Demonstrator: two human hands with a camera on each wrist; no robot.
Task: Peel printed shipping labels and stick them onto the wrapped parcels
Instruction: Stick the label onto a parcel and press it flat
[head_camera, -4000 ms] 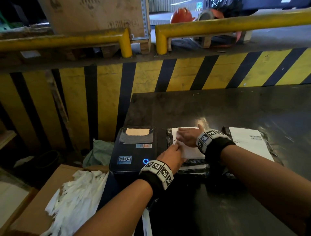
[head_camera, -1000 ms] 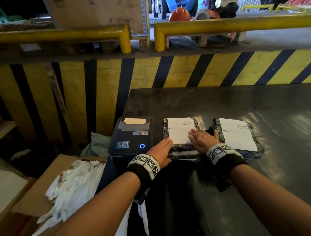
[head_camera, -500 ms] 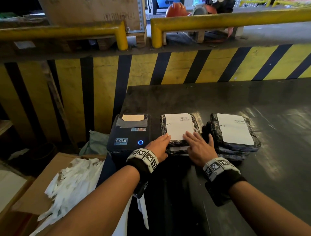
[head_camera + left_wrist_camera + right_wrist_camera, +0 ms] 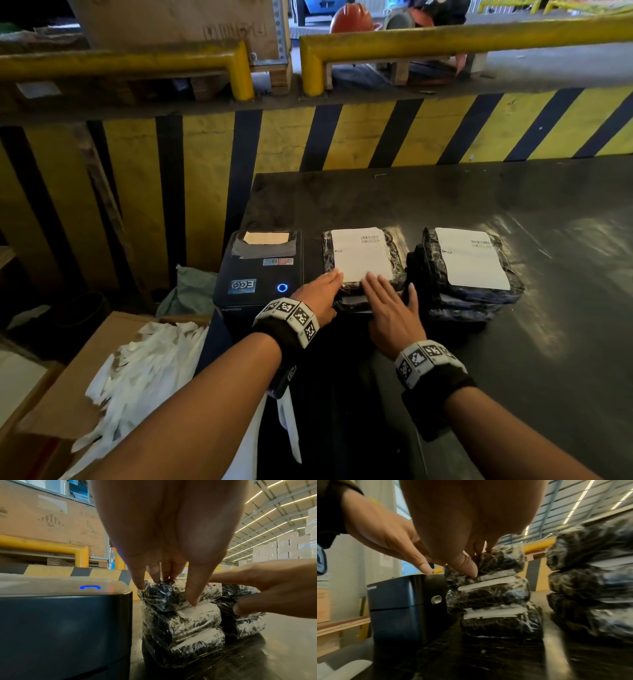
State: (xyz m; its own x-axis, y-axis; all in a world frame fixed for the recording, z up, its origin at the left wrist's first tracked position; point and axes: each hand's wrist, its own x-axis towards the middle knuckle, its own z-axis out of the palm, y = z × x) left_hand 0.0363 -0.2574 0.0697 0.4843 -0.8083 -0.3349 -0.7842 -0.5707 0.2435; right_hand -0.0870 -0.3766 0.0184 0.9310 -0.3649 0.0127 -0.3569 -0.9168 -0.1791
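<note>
Two stacks of black film-wrapped parcels stand on the dark table (image 4: pixel 445 192). The left stack (image 4: pixel 394 267) (image 4: pixel 181 628) (image 4: pixel 494 599) has a white shipping label (image 4: pixel 361 253) on its top parcel. The right stack (image 4: pixel 469 294) (image 4: pixel 590 582) also carries a label (image 4: pixel 471 258). My left hand (image 4: pixel 322 296) (image 4: pixel 169 577) lies with straight fingers on the near left corner of the top left parcel. My right hand (image 4: pixel 387 301) (image 4: pixel 476 557) rests flat at its near edge, fingertips touching the label's lower edge. Neither hand holds anything.
A black label printer (image 4: pixel 260 270) (image 4: pixel 65 615) with a blue light stands just left of the left stack. Below the table's left edge is a cardboard box (image 4: pixel 85 359) full of white backing strips (image 4: pixel 137 370). A yellow-black striped barrier (image 4: pixel 411 130) runs behind the table.
Both hands have slid back toward me along the label, from pressing its middle to resting at the parcel's near edge. The right hand's fingers have straightened and spread.
</note>
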